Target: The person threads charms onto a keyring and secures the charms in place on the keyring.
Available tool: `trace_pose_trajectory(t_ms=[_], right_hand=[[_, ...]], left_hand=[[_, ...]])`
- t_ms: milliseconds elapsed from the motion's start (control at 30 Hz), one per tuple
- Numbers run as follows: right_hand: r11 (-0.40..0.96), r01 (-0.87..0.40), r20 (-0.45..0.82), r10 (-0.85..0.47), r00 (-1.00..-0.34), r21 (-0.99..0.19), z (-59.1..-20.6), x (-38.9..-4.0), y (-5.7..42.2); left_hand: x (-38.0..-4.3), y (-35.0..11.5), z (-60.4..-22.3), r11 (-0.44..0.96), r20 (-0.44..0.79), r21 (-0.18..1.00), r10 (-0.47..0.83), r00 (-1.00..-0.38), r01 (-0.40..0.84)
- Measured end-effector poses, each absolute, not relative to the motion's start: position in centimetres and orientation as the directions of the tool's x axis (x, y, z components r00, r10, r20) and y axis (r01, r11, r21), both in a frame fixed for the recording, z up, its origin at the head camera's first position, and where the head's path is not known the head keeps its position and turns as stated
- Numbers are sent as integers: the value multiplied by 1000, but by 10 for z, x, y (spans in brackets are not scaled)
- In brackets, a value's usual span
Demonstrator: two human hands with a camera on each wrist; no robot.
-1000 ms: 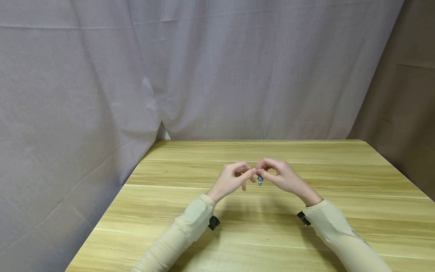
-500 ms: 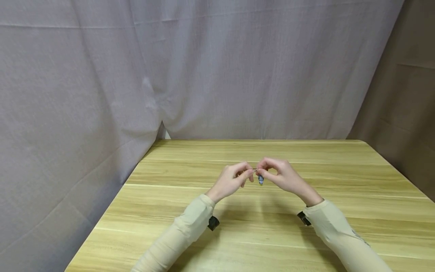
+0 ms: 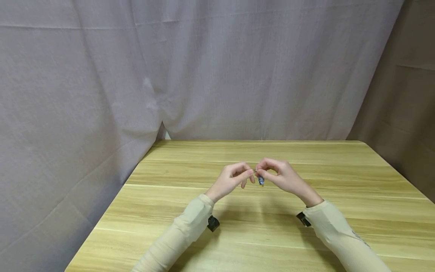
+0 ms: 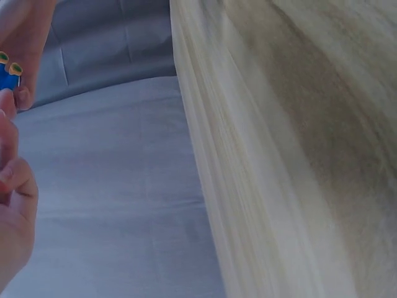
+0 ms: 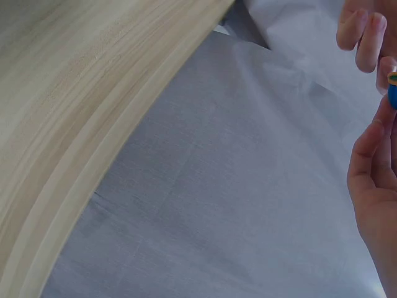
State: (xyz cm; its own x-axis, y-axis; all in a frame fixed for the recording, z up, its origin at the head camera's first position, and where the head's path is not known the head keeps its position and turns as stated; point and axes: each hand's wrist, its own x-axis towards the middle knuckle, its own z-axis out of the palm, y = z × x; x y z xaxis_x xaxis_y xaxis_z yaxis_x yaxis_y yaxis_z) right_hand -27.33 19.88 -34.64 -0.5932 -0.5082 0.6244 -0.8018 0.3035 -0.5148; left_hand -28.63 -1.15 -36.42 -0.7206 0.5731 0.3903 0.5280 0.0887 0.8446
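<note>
Tabletop (image 3: 265, 245) below, left hand (image 3: 229, 180) faces right hand (image 3: 284, 176), both pinching.

Legible text: none in any view. A dark marking (image 3: 361, 239) is present on the right sleeve (image 3: 341, 235); its characters (if it consists of characters at all) cannot be resolved. The small blue item (image 3: 261, 181) presents no readable label, number or sign (its visible surface is too small to inspect in detail). The black device (image 3: 213, 223) at the left cuff likewise gives no readable brand or number.
</note>
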Motion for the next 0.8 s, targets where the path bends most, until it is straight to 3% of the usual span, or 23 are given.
trace_pose_trajectory(t_ms=[167, 433, 633, 800], right_hand=[[310, -824, 641, -520, -565, -475, -347, -273, 197], [349, -837, 666, -507, -547, -422, -351, -275, 198], [356, -846, 683, -501, -531, -396, -353, -275, 197], [356, -847, 687, -498, -529, -394, -352, -276, 198]], left_hand=[[-285, -6, -364, 148, 382, 838, 529, -757, 526], [-281, -3, -361, 270, 425, 734, 534, -731, 623], [-278, -3, -360, 349, 528, 619, 478, -702, 703], [-278, -3, -360, 359, 529, 619, 466, -709, 698]])
